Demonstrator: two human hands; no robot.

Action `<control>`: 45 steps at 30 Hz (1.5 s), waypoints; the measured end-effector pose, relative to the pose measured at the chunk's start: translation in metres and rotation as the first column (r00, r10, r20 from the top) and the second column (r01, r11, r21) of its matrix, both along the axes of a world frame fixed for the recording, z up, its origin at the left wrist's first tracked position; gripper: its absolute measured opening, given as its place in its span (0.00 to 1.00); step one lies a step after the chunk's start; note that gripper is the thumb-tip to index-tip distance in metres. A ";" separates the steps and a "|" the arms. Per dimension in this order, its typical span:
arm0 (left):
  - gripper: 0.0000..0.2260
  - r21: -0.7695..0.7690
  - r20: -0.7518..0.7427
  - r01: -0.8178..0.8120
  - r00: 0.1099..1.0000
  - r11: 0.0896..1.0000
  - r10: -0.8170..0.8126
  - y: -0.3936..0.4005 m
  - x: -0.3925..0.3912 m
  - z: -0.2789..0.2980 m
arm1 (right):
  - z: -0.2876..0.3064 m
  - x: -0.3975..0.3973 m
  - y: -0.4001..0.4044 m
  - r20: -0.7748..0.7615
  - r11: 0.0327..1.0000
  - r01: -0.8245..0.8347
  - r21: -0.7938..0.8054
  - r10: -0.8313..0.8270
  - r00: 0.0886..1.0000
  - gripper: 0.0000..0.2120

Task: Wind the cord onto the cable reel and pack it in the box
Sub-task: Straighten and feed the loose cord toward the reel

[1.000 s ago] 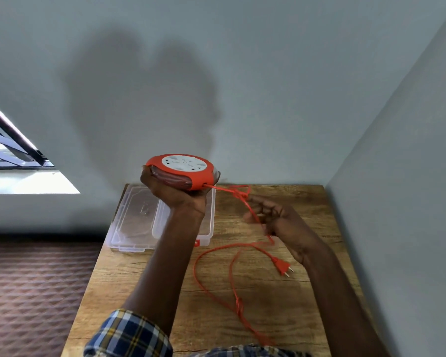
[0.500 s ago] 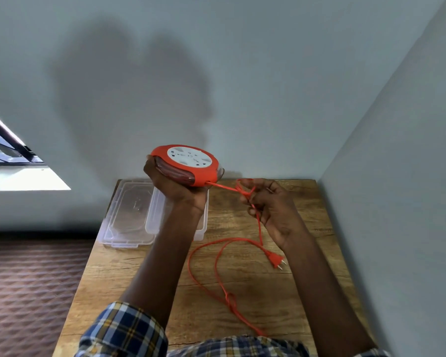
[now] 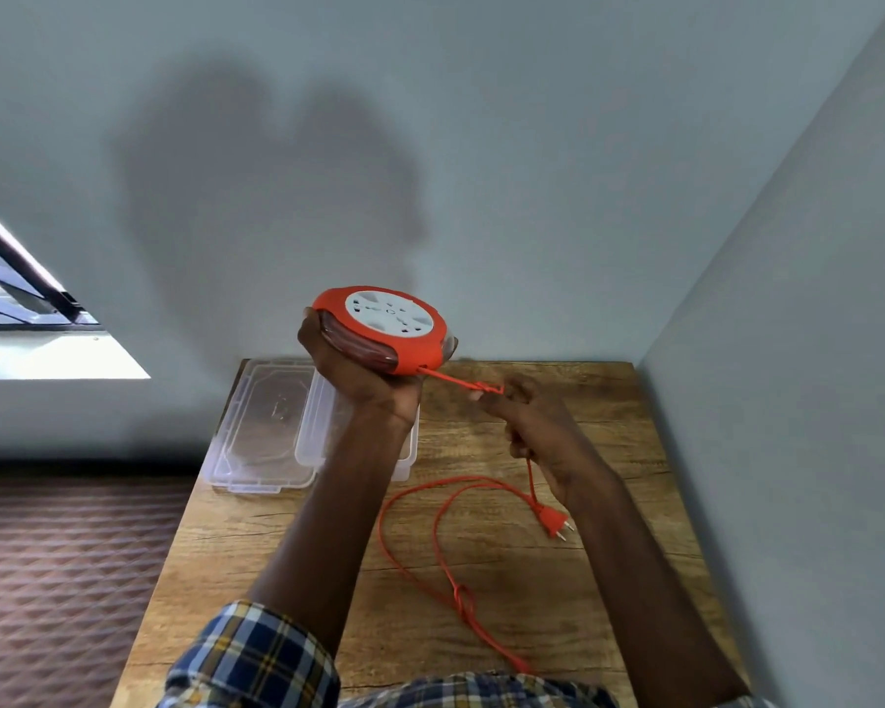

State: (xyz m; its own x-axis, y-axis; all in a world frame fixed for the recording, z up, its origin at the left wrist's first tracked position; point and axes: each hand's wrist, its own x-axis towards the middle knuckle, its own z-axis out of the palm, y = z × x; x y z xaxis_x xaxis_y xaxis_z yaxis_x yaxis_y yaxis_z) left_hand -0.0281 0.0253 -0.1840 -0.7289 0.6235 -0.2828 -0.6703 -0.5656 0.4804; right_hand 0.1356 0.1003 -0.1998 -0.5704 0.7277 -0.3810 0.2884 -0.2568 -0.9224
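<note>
head view: reel held up, cord loose on the table

the left hand [image 3: 364,380] grips the orange cable reel [image 3: 387,329] above the clear box [image 3: 313,431]. the right hand [image 3: 537,426] pinches the cord [image 3: 456,383] near the reel. loose loops, a knot [image 3: 462,597] and the plug [image 3: 553,521] lie on the wooden table [image 3: 609,401]. the lid [image 3: 261,431] lies beside the box. no writing is readable.

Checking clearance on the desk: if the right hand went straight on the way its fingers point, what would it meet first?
The right hand points up-left along the cord toward the reel in the left hand. It would probably meet the reel's rim first, though depth is unclear.
</note>
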 end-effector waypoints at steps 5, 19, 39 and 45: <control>0.37 0.018 -0.009 0.020 1.000 1.000 -0.020 -0.005 -0.006 0.001 | -0.011 0.015 0.009 -0.218 0.982 0.005 -0.187 -0.047 0.975 0.20; 0.34 0.111 0.134 -0.078 0.989 0.991 0.063 -0.012 -0.014 -0.001 | -0.026 0.032 0.022 0.035 0.937 0.309 0.164 -0.318 0.947 0.12; 0.37 0.098 0.155 -0.031 0.988 0.995 0.016 0.001 0.005 0.000 | -0.030 0.006 -0.006 -0.174 0.940 -0.111 -0.323 0.056 0.983 0.12; 0.38 0.092 0.161 0.018 0.986 0.996 -0.032 0.002 0.006 -0.006 | -0.031 0.007 -0.001 -0.371 0.874 -0.123 -0.469 -0.069 0.926 0.17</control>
State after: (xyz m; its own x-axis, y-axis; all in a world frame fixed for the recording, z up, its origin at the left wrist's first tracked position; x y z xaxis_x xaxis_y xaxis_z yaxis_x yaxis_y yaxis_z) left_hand -0.0225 0.0275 -0.1898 -0.6617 0.6692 -0.3381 -0.7497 -0.5835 0.3123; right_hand 0.1425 0.0990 -0.2311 -0.7539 0.4925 -0.4349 -0.0306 -0.6875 -0.7255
